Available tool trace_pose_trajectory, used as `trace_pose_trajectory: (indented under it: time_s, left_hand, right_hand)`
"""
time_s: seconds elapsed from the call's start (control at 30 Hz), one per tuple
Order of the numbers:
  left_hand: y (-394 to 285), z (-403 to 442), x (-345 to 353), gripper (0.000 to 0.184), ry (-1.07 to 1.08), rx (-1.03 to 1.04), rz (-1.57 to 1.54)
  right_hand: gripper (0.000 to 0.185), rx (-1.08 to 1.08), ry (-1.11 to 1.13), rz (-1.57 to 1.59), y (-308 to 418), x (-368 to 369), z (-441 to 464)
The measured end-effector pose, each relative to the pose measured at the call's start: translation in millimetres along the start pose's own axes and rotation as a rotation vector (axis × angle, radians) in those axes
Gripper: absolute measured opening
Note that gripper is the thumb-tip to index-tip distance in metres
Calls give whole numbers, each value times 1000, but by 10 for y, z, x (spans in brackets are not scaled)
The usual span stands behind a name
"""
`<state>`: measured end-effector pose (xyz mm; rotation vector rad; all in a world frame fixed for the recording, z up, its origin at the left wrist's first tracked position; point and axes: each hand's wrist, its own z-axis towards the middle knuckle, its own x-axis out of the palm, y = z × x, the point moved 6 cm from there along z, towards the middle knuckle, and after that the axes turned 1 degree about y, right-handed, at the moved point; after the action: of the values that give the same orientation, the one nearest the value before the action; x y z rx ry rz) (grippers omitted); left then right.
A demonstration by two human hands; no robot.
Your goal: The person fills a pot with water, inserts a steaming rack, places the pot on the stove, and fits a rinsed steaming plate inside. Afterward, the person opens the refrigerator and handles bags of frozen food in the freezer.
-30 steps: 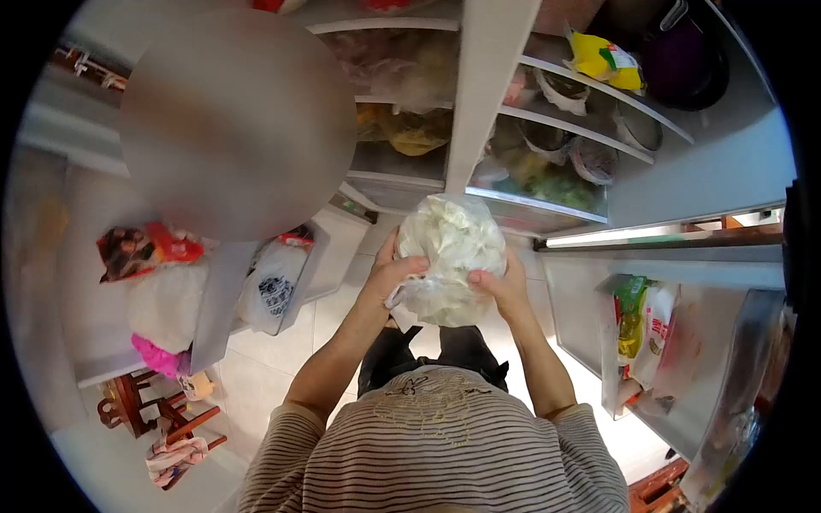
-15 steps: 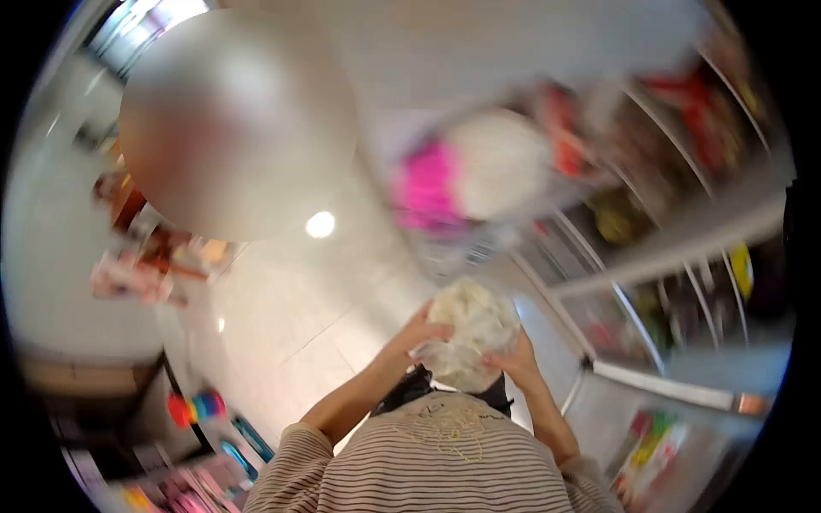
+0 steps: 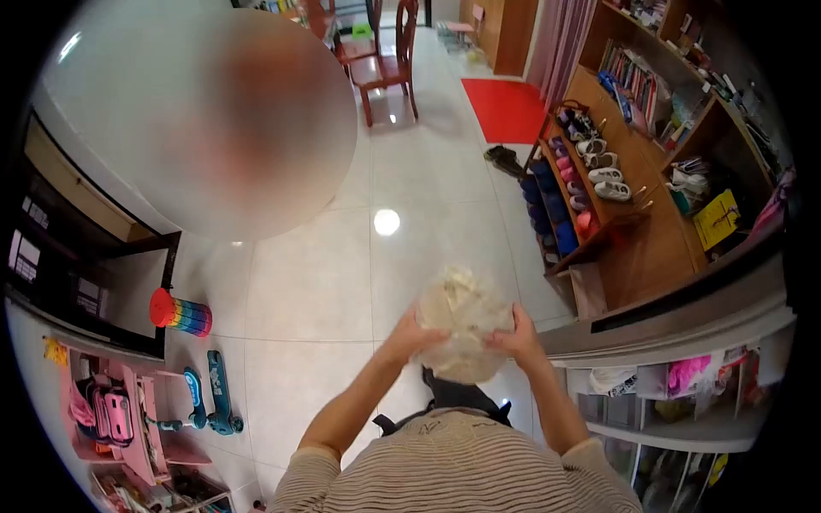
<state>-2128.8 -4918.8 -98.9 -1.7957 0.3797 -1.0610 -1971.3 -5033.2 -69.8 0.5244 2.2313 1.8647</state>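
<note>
A clear plastic bag (image 3: 463,318) with pale, cream-coloured contents is held out in front of my striped shirt, above the tiled floor. I cannot make out what is inside it. My left hand (image 3: 414,334) grips the bag's left side, thumb across the front. On the other side, my right hand (image 3: 518,339) is closed on the bag, its thumb pressed against the plastic.
A wooden shoe rack (image 3: 590,201) and a bookshelf (image 3: 676,94) stand on the right. Open shelves with bags (image 3: 688,372) are at lower right. To the left are a rainbow stool (image 3: 181,313), a scooter (image 3: 220,393) and a pink desk (image 3: 141,410). A wooden chair (image 3: 389,73) stands ahead.
My view has turned away from the shelves, which now sit at lower right, toward the room with the shoe rack and chairs. Both hands still hold the bag.
</note>
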Motion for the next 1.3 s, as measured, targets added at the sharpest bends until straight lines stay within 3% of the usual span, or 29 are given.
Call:
trace_pose_trajectory:
  time_s: [0.17, 0.27, 0.37, 0.57, 0.77, 0.87, 1.0, 1.1, 1.17, 1.3]
  left_hand:
    - [-905, 1054, -757, 90, 165, -56, -131]
    - [-1466, 1549, -1276, 92, 64, 33, -153]
    - [-2020, 1880, -1818, 95, 17, 45, -71]
    - [-2703, 2617, -3030, 99, -48, 69, -119]
    - [-3372, 3745, -4383, 97, -54, 128, -199]
    - [-3859, 4385, -5046, 92, -106, 171, -302]
    - [-4488, 5188, -5901, 79, -294, 133, -328]
    - [-4710, 5864, -6568, 70, -407, 41, -336]
    - [-4844, 6278, -6968, 64, -464, 25, -322]
    - [-5310, 7121, -7610, 60, -461, 146, -284]
  right_hand:
    - [71, -213, 74, 88, 563, 549, 1441]
    - [63, -230, 69, 194, 733, 913, 2355]
    - [51, -96, 158, 276, 967, 1283, 3199]
    - [38, -165, 314, 242, 1472, 2054, 4704]
    - [42, -238, 346, 310, 1539, 2840, 6481]
    - [57, -96, 370, 266, 1663, 3215, 7582]
    - [86, -138, 353, 73, 1784, 3725, 8799]
    - [82, -55, 232, -54, 1684, 3901, 9742]
    - [73, -23, 251, 33, 1735, 4075, 10343]
    - [63, -61, 334, 81, 1690, 4366, 11669]
